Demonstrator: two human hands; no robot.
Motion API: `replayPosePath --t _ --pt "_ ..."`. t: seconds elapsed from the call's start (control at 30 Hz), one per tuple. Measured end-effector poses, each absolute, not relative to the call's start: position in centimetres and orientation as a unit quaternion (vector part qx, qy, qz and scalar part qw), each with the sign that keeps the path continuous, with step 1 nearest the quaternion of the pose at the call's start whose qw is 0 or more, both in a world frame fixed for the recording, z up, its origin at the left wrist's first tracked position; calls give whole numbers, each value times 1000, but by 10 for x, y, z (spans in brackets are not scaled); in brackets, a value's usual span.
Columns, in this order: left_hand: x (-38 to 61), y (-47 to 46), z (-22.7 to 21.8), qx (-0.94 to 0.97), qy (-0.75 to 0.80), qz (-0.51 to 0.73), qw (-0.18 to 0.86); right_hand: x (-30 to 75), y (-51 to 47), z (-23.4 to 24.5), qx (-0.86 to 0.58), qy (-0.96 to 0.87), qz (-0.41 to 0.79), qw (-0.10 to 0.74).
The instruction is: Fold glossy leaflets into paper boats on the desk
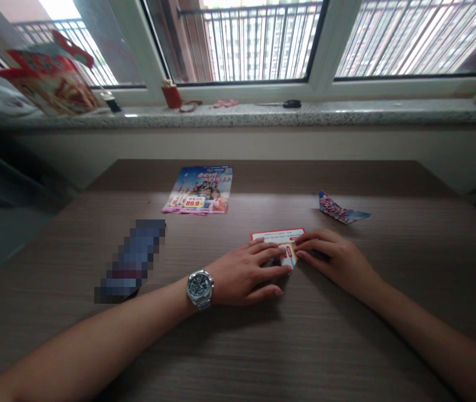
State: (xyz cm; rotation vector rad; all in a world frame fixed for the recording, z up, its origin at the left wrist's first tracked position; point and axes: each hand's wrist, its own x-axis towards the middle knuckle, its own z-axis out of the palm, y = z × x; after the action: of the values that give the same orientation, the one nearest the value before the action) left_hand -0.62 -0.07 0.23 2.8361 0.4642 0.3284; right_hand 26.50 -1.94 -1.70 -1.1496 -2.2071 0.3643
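Observation:
A partly folded flyer (277, 235), white with a red border and an orange-edged flap, lies on the table between my hands. My left hand (248, 272), with a metal watch on its wrist, rests over the flyer with its fingers spread flat and covers much of it. At the right edge, the fingertips of my right hand (332, 254) close together on the flyer's folded side. A folded paper boat (341, 211), printed in blue and pink, stands beyond my right hand.
A stack of printed flyers (202, 190) lies at the back left of the wooden table (221, 357). Nearer me is a dark pixelated object (133, 259). Scissors (291, 104), a red box (171, 96) and a food package (53, 78) sit on the stone windowsill.

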Motion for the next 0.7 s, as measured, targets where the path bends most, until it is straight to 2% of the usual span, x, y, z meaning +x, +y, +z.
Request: replayPosePath --t 0.7 --pt "-6 3 6 975 132 121 133 260 -20 -24 -480 -813 123 307"
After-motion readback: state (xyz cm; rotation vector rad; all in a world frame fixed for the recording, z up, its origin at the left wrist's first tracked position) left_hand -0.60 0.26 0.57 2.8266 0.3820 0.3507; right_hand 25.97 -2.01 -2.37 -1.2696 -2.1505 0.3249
